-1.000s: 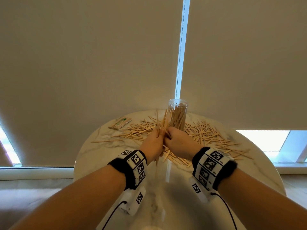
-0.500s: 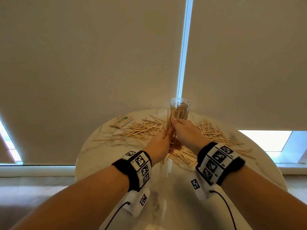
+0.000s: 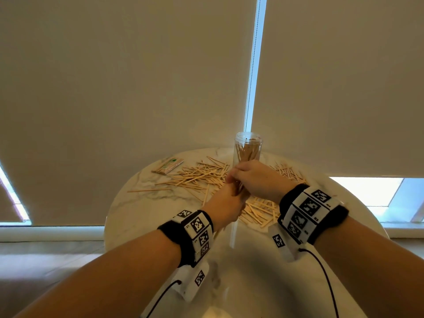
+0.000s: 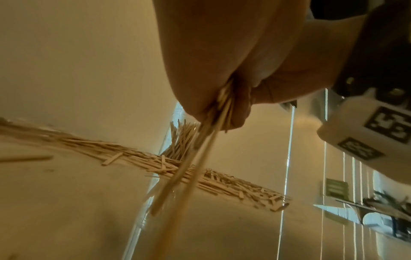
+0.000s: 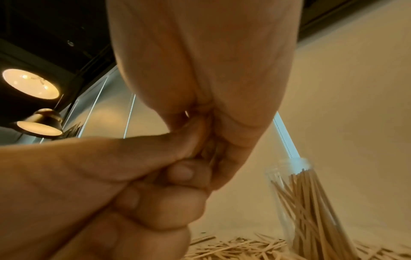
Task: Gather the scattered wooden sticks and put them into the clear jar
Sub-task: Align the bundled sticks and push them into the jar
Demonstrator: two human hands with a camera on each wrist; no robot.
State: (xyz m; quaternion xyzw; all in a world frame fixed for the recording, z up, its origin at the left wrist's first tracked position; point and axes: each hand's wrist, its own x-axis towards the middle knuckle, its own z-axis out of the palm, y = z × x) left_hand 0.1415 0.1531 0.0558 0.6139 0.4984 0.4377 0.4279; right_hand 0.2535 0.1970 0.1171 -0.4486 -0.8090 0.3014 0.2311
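A tall clear jar [image 3: 247, 148] stands at the far middle of the round marble table [image 3: 252, 260], partly filled with upright wooden sticks [image 5: 311, 202]. Just in front of it my left hand [image 3: 234, 191] grips a bundle of sticks [image 4: 200, 149] in its fist, and their lower ends hang toward the table. My right hand [image 3: 238, 173] curls over the bundle's top, touching the left hand, its fingertips [image 5: 224, 158] against the sticks. Loose sticks [image 3: 199, 175] lie scattered left of the jar, others [image 3: 286, 173] to its right and a pile [image 3: 259, 210] beneath my hands.
A small wrapped packet of sticks [image 3: 168, 165] lies at the table's far left edge. Roller blinds hang right behind the table, with a bead cord [image 3: 251, 65] above the jar. The near part of the table is bare marble.
Both hands have risen from the table and moved forward to the jar with the bundle. The sticks that fanned out above the fists are now gathered upright inside them.
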